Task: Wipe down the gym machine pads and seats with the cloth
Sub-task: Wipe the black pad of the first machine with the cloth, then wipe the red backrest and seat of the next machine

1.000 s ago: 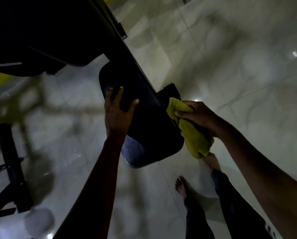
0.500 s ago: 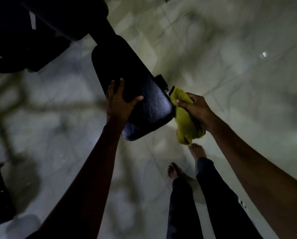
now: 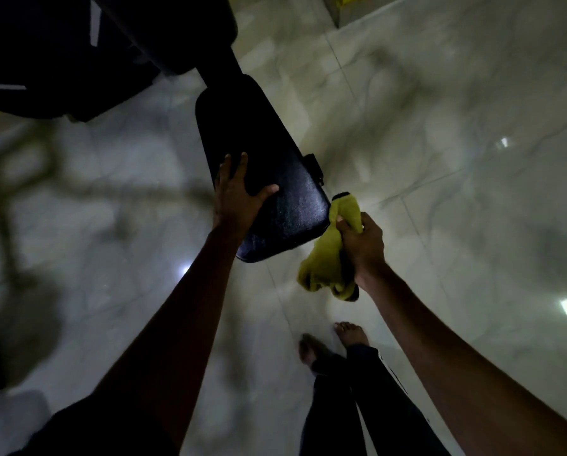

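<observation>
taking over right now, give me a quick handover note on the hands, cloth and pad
Left hand: flat on the black pad, fingers straight, thumb spread across its top, steadying it.
Right hand: grips the bunched yellow cloth at the pad's near right corner; the loose end hangs below.
Done: the dim picture does not show how much of the pad is wiped.
Left: probably wipe the pad's top from that corner, then the dark machine parts beyond it.
</observation>
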A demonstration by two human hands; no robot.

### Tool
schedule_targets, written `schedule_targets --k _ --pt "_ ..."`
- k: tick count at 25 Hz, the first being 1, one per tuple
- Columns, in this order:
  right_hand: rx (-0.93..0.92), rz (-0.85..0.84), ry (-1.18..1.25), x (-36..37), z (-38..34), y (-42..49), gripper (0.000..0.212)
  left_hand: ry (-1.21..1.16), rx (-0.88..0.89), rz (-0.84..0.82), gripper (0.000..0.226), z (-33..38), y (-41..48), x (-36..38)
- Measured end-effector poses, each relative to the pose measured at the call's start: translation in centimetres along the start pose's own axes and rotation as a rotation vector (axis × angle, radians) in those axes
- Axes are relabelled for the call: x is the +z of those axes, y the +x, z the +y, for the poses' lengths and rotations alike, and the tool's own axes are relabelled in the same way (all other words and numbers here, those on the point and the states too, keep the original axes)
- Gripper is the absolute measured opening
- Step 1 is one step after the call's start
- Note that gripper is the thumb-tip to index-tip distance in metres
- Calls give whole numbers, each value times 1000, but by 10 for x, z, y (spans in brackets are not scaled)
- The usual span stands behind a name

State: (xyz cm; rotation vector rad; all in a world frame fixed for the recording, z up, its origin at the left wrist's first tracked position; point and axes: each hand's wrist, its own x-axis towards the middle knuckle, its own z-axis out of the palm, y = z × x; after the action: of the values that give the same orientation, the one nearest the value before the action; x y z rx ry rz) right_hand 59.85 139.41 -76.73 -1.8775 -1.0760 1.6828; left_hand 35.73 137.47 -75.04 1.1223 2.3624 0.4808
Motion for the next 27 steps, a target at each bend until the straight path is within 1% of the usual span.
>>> schedule_targets --k 2,5,9,12,15,19,22,24,27 --pt "19 -54 -83 -14 -2 -17 17 -49 -32 2 75 4 -12 -9" --pt "-52 -144 -349 -30 -29 -29 23 -81 -84 55 55 3 -45 -44" --pt "-216 -364 -572 -13 -118 -57 29 -129 -189 121 48 -4 -103 -131" --pt "-396 -473 -699 17 -188 -96 31 -115 -219 183 48 -3 -143 -197" --pt "-576 -540 -772 51 -258 -151 39 -128 -261 283 47 5 -180 -266" --pt "-807 -627 -807 98 -336 -234 26 -146 -305 457 46 14 -238 -358" --pt "-958 -677 -828 128 -374 -301 29 -131 -342 554 46 13 -285 -417" --pt "-1049 -715 -850 144 -392 -343 30 -135 -364 577 46 3 -320 -452" --pt "-1172 -763 -858 164 -413 -414 34 -143 -462 622 49 -25 -390 -507"
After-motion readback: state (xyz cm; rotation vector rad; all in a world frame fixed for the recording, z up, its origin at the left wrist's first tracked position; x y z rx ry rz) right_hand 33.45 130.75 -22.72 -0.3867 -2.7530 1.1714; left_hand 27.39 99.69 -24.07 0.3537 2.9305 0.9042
